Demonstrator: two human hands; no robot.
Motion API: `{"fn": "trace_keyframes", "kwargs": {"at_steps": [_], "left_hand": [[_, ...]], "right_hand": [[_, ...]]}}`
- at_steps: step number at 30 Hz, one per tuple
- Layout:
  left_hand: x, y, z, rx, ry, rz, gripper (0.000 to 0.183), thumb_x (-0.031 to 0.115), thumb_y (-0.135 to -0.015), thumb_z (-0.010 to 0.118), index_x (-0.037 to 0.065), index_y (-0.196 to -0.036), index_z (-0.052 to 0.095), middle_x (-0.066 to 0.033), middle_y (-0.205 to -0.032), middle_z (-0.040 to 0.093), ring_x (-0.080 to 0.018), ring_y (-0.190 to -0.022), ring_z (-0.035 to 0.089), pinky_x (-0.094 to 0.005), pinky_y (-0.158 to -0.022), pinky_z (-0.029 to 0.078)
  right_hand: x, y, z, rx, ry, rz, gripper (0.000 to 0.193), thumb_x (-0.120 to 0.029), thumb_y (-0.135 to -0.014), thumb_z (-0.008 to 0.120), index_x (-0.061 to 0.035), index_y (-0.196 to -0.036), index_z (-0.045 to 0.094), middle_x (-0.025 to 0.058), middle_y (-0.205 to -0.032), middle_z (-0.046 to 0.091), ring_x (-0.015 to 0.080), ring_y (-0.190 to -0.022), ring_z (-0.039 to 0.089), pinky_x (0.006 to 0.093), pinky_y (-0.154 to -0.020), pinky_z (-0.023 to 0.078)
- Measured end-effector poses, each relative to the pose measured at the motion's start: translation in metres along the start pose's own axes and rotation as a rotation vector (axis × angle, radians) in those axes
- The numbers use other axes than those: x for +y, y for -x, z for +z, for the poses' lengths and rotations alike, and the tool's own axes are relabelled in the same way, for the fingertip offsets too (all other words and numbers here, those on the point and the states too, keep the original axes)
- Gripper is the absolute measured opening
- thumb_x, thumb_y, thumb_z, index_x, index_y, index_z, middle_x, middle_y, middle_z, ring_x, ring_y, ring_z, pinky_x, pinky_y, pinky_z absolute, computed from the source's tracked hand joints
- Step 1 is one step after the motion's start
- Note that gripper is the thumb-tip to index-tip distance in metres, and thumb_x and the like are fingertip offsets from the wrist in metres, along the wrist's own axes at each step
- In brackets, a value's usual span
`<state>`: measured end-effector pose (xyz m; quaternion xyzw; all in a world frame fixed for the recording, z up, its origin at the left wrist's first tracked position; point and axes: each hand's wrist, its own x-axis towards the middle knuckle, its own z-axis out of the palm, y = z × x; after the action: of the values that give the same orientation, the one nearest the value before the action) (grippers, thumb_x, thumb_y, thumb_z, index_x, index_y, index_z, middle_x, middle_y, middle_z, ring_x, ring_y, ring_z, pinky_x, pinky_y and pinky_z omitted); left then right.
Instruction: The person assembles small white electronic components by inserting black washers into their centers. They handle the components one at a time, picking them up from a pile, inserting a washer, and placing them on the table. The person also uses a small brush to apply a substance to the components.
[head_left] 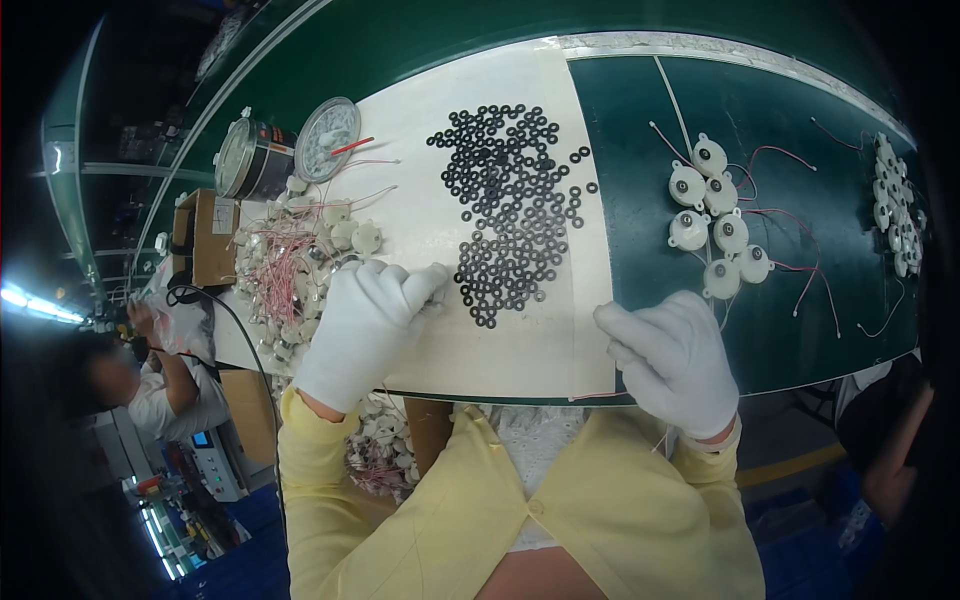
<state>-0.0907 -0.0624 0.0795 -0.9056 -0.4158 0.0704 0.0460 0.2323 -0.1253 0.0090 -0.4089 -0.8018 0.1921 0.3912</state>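
Note:
My left hand, in a white glove, is closed with its fingertips pressed together at the left edge of a spread of small black rings. Whatever it may pinch is hidden. The right hand, gloved too, has its fingers curled together over the near edge of the table; anything in them is out of sight. A pinkish wire shows just below that hand. Beyond it lies a group of round white buzzer-like parts with dark centres, two side ears and thin red and white wires.
Left of the rings is a heap of white parts with tangled wires. Behind it stand a tin and a clear round lid with a red stick. More white parts lie far right. A person sits at left.

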Motion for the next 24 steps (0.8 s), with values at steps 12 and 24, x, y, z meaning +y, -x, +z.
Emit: {"fn": "trace_keyframes", "kwargs": {"at_steps": [12,24], "left_hand": [[0.004,0.029,0.041,0.149,0.866,-0.418,0.036,0.023,-0.106,0.057,0.000,-0.133,0.059,-0.0044,-0.092,0.065,-0.0136,-0.075,0.059,-0.0273,-0.068,0.050],[0.058,0.050,-0.006,0.281,1.249,-0.166,0.049,0.011,-0.106,0.047,-0.011,-0.150,0.042,-0.0097,-0.108,0.066,-0.0146,-0.084,0.061,-0.0291,-0.076,0.052]], "right_hand": [[-0.002,-0.004,-0.001,0.014,-0.019,0.004,0.049,-0.004,-0.076,0.067,-0.0077,-0.125,0.068,-0.0023,-0.079,0.065,0.0209,-0.072,0.058,0.0367,-0.071,0.040],[-0.075,-0.047,0.042,0.050,-0.237,0.015,0.075,-0.031,-0.074,0.082,-0.0012,-0.138,0.057,0.0091,-0.083,0.070,0.0274,-0.064,0.064,0.0383,-0.060,0.048]]}}
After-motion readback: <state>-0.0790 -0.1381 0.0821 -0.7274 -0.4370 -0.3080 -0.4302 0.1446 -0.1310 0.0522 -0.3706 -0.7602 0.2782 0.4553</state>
